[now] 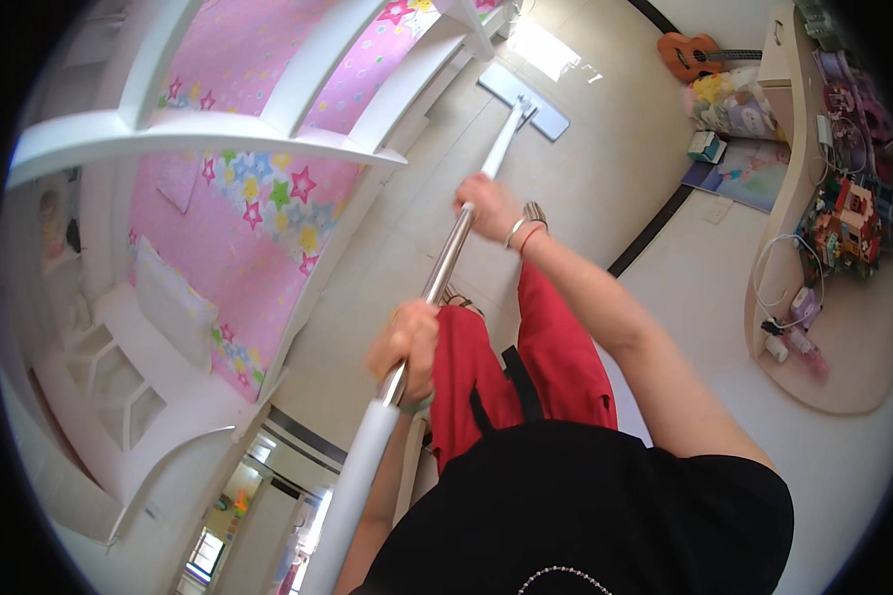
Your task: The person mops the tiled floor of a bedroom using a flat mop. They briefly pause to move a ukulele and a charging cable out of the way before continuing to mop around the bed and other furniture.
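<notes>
Both of my hands grip the long handle of a flat mop [450, 254], which slants from beside my body up to the far floor. My right hand [489, 208] is wrapped round the handle farther ahead, near where the white lower tube meets the metal section. Closer to me, my left hand [405, 347] is closed on the metal part just above the thick white grip. The mop's wide rectangular head [524, 100] lies flat on the pale tiled floor [575, 164], beyond my feet. My left hand looks slightly blurred.
Left stands a white-framed bed [208, 139] with pink star-patterned bedding [258, 248]. A curved shelf [833, 382] with toys runs along the right. Against the far right wall are a small guitar [690, 57], a bag of plush toys [734, 99] and a small box [706, 147].
</notes>
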